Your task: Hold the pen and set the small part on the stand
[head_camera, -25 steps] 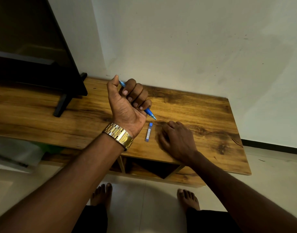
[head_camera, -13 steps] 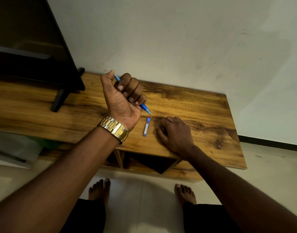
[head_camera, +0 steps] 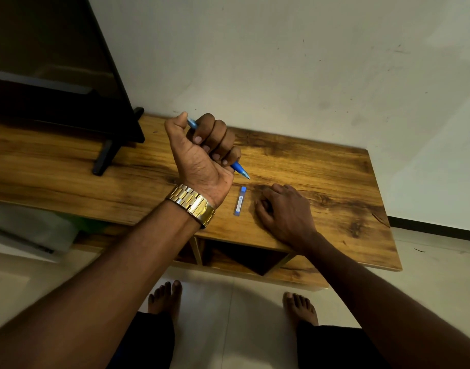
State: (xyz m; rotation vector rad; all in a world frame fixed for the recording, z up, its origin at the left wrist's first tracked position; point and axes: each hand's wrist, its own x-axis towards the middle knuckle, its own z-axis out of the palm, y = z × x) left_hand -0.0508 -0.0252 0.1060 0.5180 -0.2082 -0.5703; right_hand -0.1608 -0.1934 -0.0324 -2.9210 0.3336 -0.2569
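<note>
My left hand [head_camera: 202, 158] is raised palm-up above the wooden table [head_camera: 321, 166], its fingers curled in a fist round a blue pen [head_camera: 240, 172]. The pen's tip points down to the right and its back end sticks out by the thumb. A small blue lead case [head_camera: 240, 201] lies flat on the table just below the tip. My right hand [head_camera: 287, 211] rests palm-down on the table right of the case, fingers loosely bent, nothing visible in it. A gold watch [head_camera: 192, 203] sits on my left wrist.
A dark television [head_camera: 55, 75] stands on the table's left part on a black foot [head_camera: 106, 155]. A white wall runs behind the table. Open shelf compartments [head_camera: 244, 259] lie under the top. My bare feet [head_camera: 166, 299] stand on the pale tiled floor.
The view has shifted slightly. Both hands keep the same pose, and the lead case has not moved.
</note>
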